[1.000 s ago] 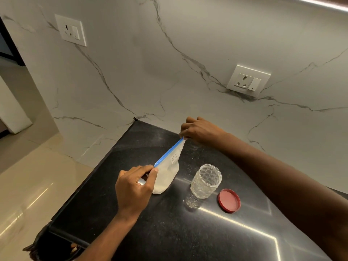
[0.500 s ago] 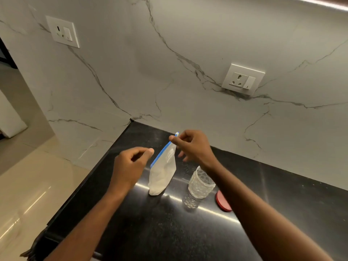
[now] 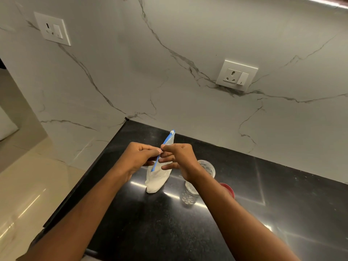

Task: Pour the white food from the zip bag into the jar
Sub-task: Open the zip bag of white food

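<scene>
Two hands, left hand [image 3: 138, 159] and right hand [image 3: 179, 160], have come together at frame centre, both pinched on the blue seal of one bag [image 3: 158, 178] standing on the counter [image 3: 282, 213]; opening looks imminent. One jar [image 3: 206, 166] and one red lid [image 3: 228, 189] wait lower right.

Open black granite counter [image 3: 282, 213] at three o'clock and six o'clock — the clear dimpled jar [image 3: 190, 194], small red round lid [image 3: 228, 189] and upright white-filled bag [image 3: 158, 178] crowd the centre.

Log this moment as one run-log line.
stage: opening bag | left hand: pinching seal | right hand: pinching seal | jar: open, upright | lid: on counter
</scene>
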`<state>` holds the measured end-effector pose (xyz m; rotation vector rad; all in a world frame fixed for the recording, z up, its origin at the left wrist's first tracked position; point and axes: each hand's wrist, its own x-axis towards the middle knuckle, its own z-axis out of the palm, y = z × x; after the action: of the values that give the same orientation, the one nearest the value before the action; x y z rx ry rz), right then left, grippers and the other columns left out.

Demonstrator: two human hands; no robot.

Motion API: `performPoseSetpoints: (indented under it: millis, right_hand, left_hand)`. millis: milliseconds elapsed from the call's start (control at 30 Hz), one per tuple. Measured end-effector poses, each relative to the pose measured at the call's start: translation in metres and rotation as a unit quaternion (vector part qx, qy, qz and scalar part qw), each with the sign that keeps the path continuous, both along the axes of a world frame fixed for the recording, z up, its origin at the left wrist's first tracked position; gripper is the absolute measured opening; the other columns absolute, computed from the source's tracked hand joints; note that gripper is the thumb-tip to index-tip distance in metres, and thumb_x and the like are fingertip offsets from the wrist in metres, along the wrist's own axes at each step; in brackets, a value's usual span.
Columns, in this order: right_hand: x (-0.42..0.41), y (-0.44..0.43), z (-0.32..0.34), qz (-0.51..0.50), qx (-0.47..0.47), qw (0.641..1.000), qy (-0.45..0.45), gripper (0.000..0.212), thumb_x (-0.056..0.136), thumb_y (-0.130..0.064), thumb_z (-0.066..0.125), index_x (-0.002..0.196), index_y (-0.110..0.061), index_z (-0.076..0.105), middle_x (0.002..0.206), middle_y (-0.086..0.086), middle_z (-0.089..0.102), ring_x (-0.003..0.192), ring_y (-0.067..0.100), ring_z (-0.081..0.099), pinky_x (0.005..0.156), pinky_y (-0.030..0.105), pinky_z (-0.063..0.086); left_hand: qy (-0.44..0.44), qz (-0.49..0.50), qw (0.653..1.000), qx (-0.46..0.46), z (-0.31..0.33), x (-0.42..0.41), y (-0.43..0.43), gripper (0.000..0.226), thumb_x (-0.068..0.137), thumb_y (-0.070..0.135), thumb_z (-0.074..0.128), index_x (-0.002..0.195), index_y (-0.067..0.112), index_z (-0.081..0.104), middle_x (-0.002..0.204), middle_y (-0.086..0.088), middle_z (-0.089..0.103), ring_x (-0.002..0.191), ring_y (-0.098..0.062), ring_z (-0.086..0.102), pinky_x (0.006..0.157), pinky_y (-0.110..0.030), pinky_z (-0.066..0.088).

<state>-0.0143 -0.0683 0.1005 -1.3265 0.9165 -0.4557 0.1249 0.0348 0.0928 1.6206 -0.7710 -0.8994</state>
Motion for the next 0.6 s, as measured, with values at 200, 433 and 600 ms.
performPoseSetpoints:
  millis: [200, 433, 600]
  right_hand:
    - [-0.0017, 0.0029, -0.001, -0.016, 0.011, 1.0, -0.008, 0.021, 0.097, -0.019, 0.07, 0.108, -0.002, 0.076, 0.089, 0.014, 0.08, 0.074, 0.026, 0.08, 0.063, 0.036, 0.064]
    - [-0.0049, 0.0038, -0.0029, -0.019, 0.011, 1.0, -0.011, 0.024, 0.095, -0.022, 0.071, 0.108, -0.003, 0.077, 0.093, 0.016, 0.079, 0.076, 0.027, 0.08, 0.065, 0.036, 0.064]
    - [-0.0068, 0.0049, -0.0053, -0.028, 0.036, 0.999, -0.022, 0.022, 0.094, -0.02, 0.071, 0.109, -0.004, 0.078, 0.091, 0.013, 0.081, 0.077, 0.026, 0.08, 0.064, 0.035, 0.064]
  left_hand:
    - [0.011, -0.007, 1.0, -0.001, 0.0004, -0.002, 0.0024, 0.008, 0.094, 0.023, 0.076, 0.091, 0.022, 0.084, 0.083, 0.002, 0.082, 0.076, -0.009, 0.078, 0.062, -0.017, 0.059]
    - [0.047, -0.025, 0.999, 0.0, -0.0004, -0.003, 0.0042, 0.012, 0.093, 0.021, 0.076, 0.101, 0.017, 0.084, 0.09, -0.003, 0.083, 0.085, -0.017, 0.08, 0.071, -0.025, 0.064]
    - [0.068, -0.028, 0.997, 0.006, -0.0008, -0.0013, 0.0047, 0.011, 0.093, 0.019, 0.075, 0.1, 0.017, 0.084, 0.091, -0.004, 0.083, 0.086, -0.02, 0.081, 0.073, -0.028, 0.066]
